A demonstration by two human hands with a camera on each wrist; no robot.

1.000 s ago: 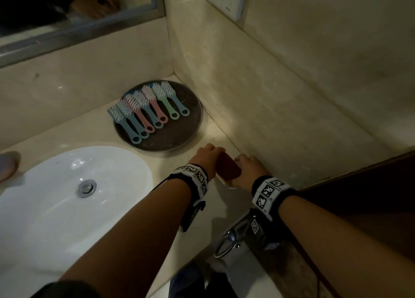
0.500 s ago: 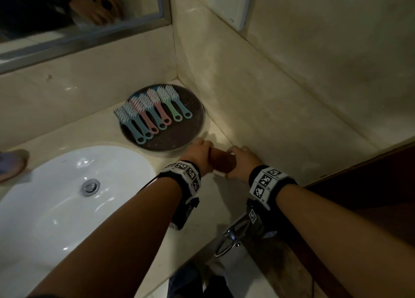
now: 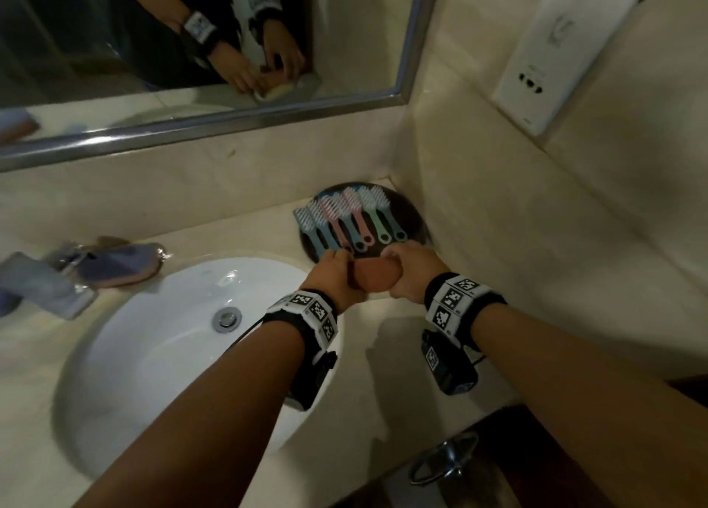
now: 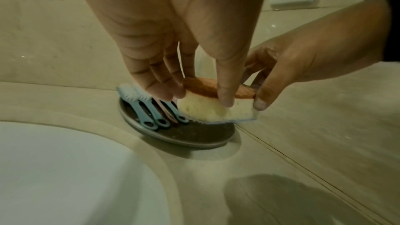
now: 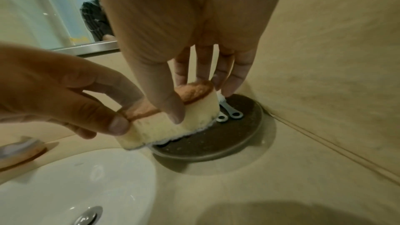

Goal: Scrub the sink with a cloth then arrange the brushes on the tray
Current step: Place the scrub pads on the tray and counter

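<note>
Both hands pinch the sponge point(image 4: 216, 102), left hand point(image 3: 337, 277) and right hand point(image 3: 412, 276) on its two ends, up over the near edge of the tray point(image 4: 184, 140) by the desk's back right corner, with the sink point(image 3: 161, 339) to the left, nearer the left hand.

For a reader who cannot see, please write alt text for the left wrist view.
Both hands, left hand and right hand, pinch a sponge with an orange top above a round dark tray holding a row of brushes. A white sink lies at lower left.
</note>
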